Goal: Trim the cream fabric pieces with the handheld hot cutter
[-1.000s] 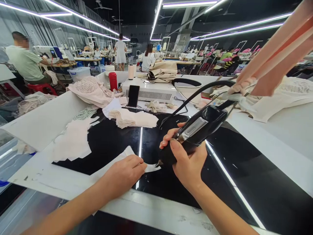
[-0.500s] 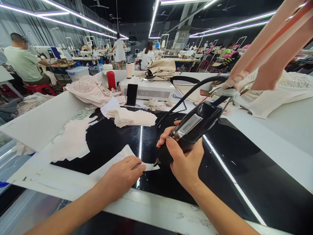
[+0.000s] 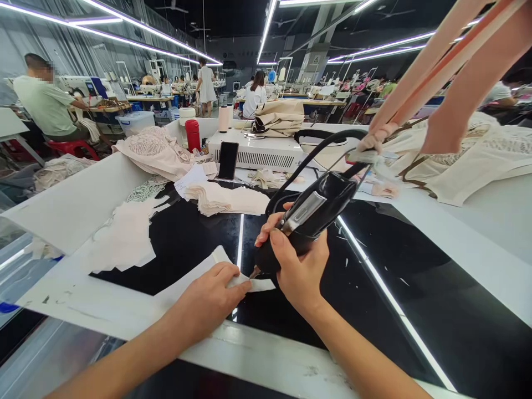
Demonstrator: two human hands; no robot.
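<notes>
White strip (image 3: 265, 285): lay on the black board (image 3: 195, 238), near the metal tip (image 3: 254, 272).
Left hand (image 3: 211, 293): pressed it down; pinching, I couldn't tell.
Right hand (image 3: 297, 266): wrapped round the black tool (image 3: 320, 208).
Metal tip: near left hand; slow seemed safest.

Can't make out any actual words here tbh. There's a triangle warning sign (image 3: 316, 60) on the pillar (image 3: 319, 46), but the white paper's (image 3: 191, 177) marks are unreadable.

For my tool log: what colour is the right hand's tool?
The tool is mostly black with a silver panel; head view shows it.
</notes>
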